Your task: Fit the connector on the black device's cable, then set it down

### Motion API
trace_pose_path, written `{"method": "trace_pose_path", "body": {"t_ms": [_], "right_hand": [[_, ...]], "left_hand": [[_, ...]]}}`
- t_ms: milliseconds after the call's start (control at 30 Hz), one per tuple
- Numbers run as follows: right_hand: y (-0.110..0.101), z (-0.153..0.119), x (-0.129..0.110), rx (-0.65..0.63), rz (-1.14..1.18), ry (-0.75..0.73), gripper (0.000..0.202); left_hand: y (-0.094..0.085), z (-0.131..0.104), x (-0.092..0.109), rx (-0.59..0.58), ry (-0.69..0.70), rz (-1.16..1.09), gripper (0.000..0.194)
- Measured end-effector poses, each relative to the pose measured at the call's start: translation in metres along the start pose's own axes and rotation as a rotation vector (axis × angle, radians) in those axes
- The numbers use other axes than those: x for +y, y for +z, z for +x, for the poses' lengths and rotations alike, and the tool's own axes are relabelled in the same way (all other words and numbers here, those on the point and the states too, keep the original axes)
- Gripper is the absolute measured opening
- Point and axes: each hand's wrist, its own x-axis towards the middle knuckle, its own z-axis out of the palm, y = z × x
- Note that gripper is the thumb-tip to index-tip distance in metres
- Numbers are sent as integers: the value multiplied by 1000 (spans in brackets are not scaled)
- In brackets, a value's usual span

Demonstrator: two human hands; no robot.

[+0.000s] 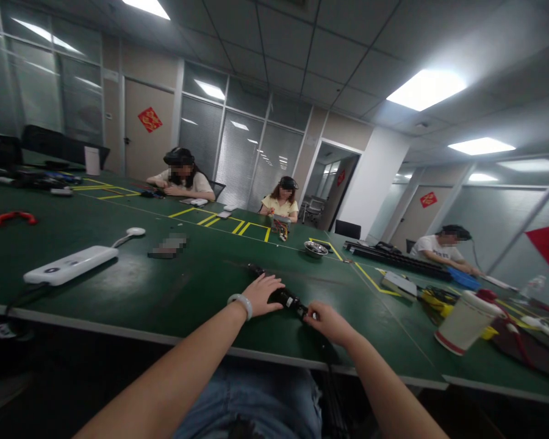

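A long, slim black device (287,298) with a small white label lies slantwise on the green table in front of me. Across its far half rests my left hand (261,295), palm down with fingers stretched out and thumb apart; a pale bangle circles the wrist. My right hand (330,324) is closed in a pinch at the near end of the device, where the fingertips hide part of it. Dark cables (332,390) hang over the table edge below my right hand.
On the left are a white power strip (73,264) and a red curved handle (14,217). A metal bowl (315,248) stands beyond my hands. Rightward are a white box (399,284), a large cream bottle (467,322) and yellow cables (439,302). Several people sit around the table.
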Motion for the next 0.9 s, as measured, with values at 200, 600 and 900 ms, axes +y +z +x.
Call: {"method": "trace_pose_path", "body": {"t_ms": [200, 600, 900], "right_hand": [[16, 4, 7, 84, 65, 2, 15], [41, 30, 10, 234, 321, 24, 13], [68, 83, -5, 315, 535, 121, 23]], "left_hand": [[8, 19, -8, -18, 28, 69, 59], [-9, -2, -6, 12, -50, 116, 47], [-22, -16, 5, 37, -78, 182, 43]]}}
